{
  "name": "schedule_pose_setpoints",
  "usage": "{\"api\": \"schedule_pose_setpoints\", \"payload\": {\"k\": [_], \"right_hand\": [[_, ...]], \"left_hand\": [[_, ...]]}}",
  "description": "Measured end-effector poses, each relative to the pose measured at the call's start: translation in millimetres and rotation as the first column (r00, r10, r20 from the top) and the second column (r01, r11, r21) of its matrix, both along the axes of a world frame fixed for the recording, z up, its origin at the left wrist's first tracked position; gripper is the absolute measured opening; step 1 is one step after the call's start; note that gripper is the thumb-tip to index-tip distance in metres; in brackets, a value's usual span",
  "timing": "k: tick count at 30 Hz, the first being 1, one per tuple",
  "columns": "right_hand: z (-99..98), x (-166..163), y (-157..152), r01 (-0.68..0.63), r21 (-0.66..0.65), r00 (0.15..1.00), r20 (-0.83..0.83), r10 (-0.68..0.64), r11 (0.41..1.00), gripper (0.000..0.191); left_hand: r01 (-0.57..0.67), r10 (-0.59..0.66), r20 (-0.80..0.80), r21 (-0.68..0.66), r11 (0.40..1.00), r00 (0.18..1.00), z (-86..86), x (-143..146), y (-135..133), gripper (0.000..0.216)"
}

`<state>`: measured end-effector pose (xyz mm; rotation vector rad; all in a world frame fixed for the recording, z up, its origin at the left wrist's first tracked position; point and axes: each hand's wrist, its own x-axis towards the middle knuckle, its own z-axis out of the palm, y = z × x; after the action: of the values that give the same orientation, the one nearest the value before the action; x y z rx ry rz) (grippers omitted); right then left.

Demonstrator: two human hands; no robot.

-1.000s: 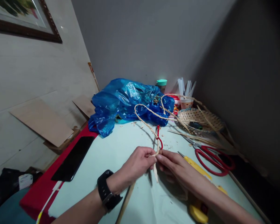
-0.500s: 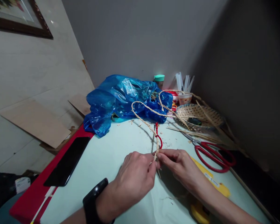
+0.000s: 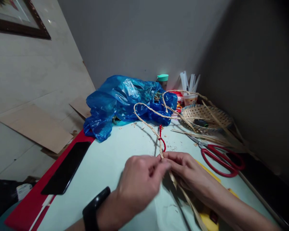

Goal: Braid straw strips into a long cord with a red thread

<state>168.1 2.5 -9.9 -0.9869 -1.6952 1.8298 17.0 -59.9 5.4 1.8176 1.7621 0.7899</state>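
Pale table (image 3: 110, 154) | left hand (image 3: 139, 183) pinches braided straw cord (image 3: 148, 125) | right hand (image 3: 188, 170) pinches it too

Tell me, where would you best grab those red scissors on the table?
Probably take the red scissors by their handle loops, coming from the near right. The loops lie flat and free on the table, while the metal blades point away toward loose straw strips.

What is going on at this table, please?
A person pinches a braided straw cord between the left hand and the right hand, right next to a red thread tied on it. Loose strips trail from the hands toward the person. The cord loops back toward a blue plastic bag, and red-handled scissors lie on the table to the right.
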Motion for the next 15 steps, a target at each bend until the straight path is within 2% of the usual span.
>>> {"api": "schedule_pose_setpoints", "payload": {"k": [1,2,3,4,6,7,9,15], "right_hand": [[1.3,1,0,-0.013,0.018,1.0,0.007,0.012,1.0,0.03],[2.8,2,-1,-0.022,0.041,1.0,0.021,0.021,0.999,0.032],[4.3,2,-1,-0.033,0.065,0.999,0.032,0.031,0.997,0.032],[5.8,2,-2,-0.045,0.086,0.999,0.029,0.043,0.995,0.032],[8.4,1,-4,-0.071,0.115,0.997,-0.002,0.071,0.991,0.028],[9.3,0,-5,-0.08,0.126,0.997,-0.013,0.082,0.989,0.027],[10.2,-2,-6,-0.083,0.155,0.996,-0.023,0.088,0.984,0.027],[3.5,0,-7,-0.076,0.201,0.992,0.112,0.054,0.977,0.019]], "left_hand": [[-0.079,0.079,0.1,0.005,0.997,0.992,1.6,-4,6,0.036],[-0.102,0.101,0.218,-0.006,0.995,0.971,1.6,-7,11,0.026],[-0.052,0.064,0.355,-0.046,0.998,0.933,0.2,-9,15,0.018],[0.051,0.0,0.49,-0.09,0.995,0.872,-2.4,-10,19,0.016],[0.251,-0.084,0.675,-0.154,0.956,0.733,-9.0,-9,23,0.017],[0.299,-0.09,0.716,-0.172,0.939,0.692,-12.2,-9,23,0.016],[0.303,-0.064,0.73,-0.201,0.931,0.681,-16.6,-7,22,0.015],[0.184,-0.01,0.621,-0.217,0.959,0.783,-19.0,-8,19,0.019]]}}
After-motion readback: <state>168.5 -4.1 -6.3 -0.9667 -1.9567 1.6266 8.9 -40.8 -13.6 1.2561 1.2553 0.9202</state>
